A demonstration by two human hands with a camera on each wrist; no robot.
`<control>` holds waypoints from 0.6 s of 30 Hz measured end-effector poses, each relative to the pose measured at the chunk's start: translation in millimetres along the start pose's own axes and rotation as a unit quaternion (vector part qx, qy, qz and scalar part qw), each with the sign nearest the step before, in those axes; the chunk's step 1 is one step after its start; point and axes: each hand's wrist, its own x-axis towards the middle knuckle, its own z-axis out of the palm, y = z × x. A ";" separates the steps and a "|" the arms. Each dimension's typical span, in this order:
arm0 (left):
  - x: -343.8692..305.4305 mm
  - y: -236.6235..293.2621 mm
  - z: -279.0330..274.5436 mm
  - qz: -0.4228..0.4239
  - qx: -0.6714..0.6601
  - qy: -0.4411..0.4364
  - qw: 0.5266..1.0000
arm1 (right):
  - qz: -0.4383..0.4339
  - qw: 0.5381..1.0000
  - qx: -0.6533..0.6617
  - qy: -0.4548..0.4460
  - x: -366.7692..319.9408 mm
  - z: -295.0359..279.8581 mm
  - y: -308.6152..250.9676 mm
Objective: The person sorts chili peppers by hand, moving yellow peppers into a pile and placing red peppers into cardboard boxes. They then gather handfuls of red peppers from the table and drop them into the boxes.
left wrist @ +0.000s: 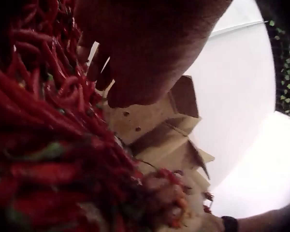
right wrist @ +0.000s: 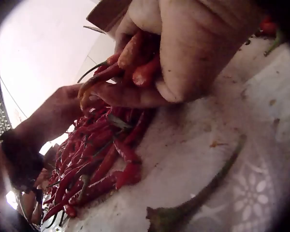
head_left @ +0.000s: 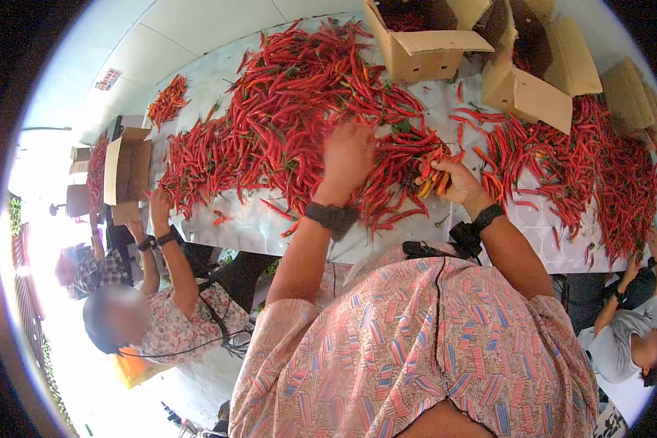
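My left hand, blurred in the head view, reaches over a large heap of red chili peppers. In the left wrist view its fingers show gaps between them, right at the peppers, and nothing shows held in them. My right hand grips a small bunch of red and orange chili peppers near the heap's right side. The right wrist view shows this bunch inside the curled fingers and thumb, ends sticking out. Below that hand a loose green stem piece lies on the patterned table cover.
Open cardboard boxes stand at the back right, and another box at the left. A second chili heap spreads to the right; a small orange-red pile lies back left. People sit at both sides, one hand at the heap's left end.
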 end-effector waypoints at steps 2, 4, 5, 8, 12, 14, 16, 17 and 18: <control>-0.6 -4.9 -12.5 -0.124 0.064 0.052 0.989 | 0.002 1.000 0.005 0.005 0.5 -1.2 0.3; -7.9 -9.9 -17.3 -0.130 0.043 0.017 0.991 | 0.004 1.000 0.011 0.012 0.0 -1.3 -0.1; -13.5 -10.5 -18.8 -0.136 0.022 -0.019 0.990 | 0.000 1.000 0.007 0.027 -0.9 -0.1 0.4; -35.3 -8.4 -18.2 -0.033 0.006 0.008 0.999 | 0.002 1.000 -0.001 0.025 -2.4 4.0 -1.5; -52.4 -5.2 -28.6 -0.031 -0.026 -0.029 0.999 | -0.020 1.000 0.001 -0.011 -1.8 8.9 -2.1; -53.2 -9.1 -27.5 -0.014 -0.082 -0.063 0.995 | -0.020 1.000 0.005 -0.017 -1.3 9.9 -2.2; -54.6 -8.7 -30.7 -0.040 -0.076 -0.114 0.990 | -0.022 0.999 0.011 -0.022 -1.2 8.7 -2.0; -53.7 -7.3 -33.5 -0.064 -0.069 -0.164 0.982 | -0.019 1.000 0.009 -0.022 -0.9 6.2 -1.6; -50.6 -4.6 -35.0 -0.065 -0.070 -0.164 0.982 | -0.016 1.000 0.007 -0.022 -1.1 4.2 -1.1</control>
